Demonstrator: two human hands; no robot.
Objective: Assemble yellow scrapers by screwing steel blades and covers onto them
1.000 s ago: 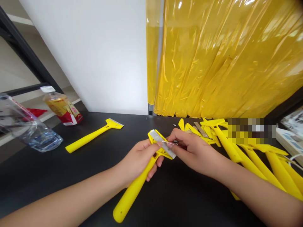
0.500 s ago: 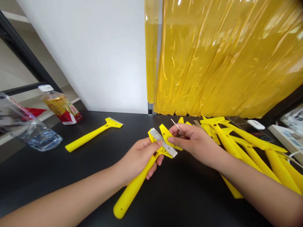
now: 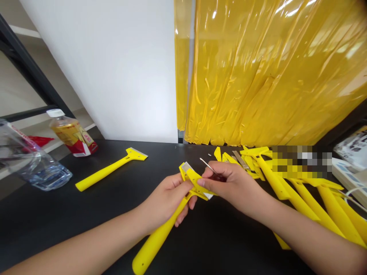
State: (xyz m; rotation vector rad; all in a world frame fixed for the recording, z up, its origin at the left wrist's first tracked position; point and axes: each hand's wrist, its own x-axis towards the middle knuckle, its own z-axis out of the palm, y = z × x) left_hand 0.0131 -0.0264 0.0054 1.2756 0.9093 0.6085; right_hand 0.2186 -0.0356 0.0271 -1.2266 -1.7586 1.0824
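By left fingers (image 3: 186, 186), scraper (image 3: 160, 233) is gripped; at its one o'clock, cover (image 3: 195, 179) and screwdriver (image 3: 207, 165) are held by right fingers (image 3: 212, 185). Blade (image 3: 186, 165) could be shifted by cover's tilting.

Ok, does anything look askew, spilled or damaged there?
No spill or damage shows. The blade sticks out past the held plate, the handles at right lie jumbled, and the yellow sheet hangs wrinkled.

The black desk (image 3: 57, 214) carries a clear container (image 3: 47, 173) and white-capped bottle (image 3: 73, 135) at left, a yellow scraper (image 3: 104, 172) near them, and heaped yellow parts (image 3: 271, 178) at right.
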